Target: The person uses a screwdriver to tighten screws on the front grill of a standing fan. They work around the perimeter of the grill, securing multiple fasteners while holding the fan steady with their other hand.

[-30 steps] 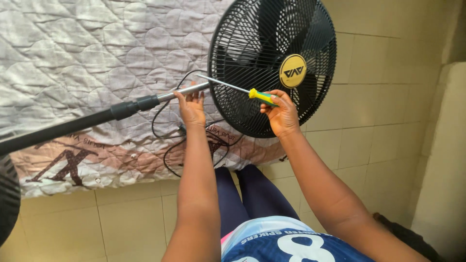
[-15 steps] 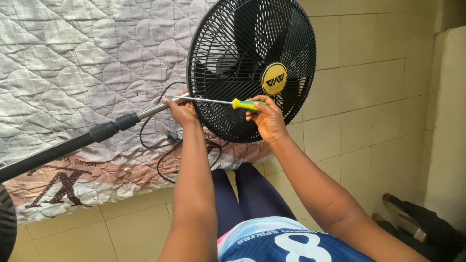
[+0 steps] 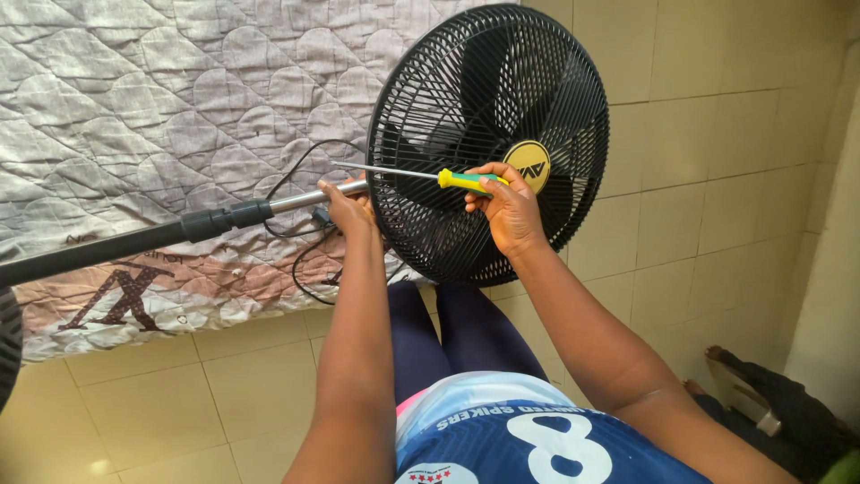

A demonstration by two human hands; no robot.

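head view: the black fan head (image 3: 488, 143) is the landmark, lying tipped toward the camera over the person's lap, its round wire guard facing up and to the right. the right hand (image 3: 506, 211) sits in front of the guard's lower middle, just beside the yellow hub badge (image 3: 528, 164), fingers curled and pinching the yellow-green handle of a screwdriver (image 3: 466, 180). the thin shaft runs left from there across the guard, its tip ending near the guard's left rim. the left hand (image 3: 345, 206) is at that left rim, fingers wrapped around the metal pole (image 3: 309, 197) where it meets the fan head; probably a firm hold, though the fingertips are hidden behind the pole.

the fan head looks light but bulky and top-heavy on a long stiff pole, so it would likely swing if held by the guard alone; the pole close to the head seems the surest place to take it. the wire guard may flex. the screwdriver handle looks grippy, the shaft slick.

left of the fan head lie a quilted mattress (image 3: 134, 116) and a loose black cord (image 3: 300, 255) that could snag. below it is tiled floor (image 3: 143, 403).
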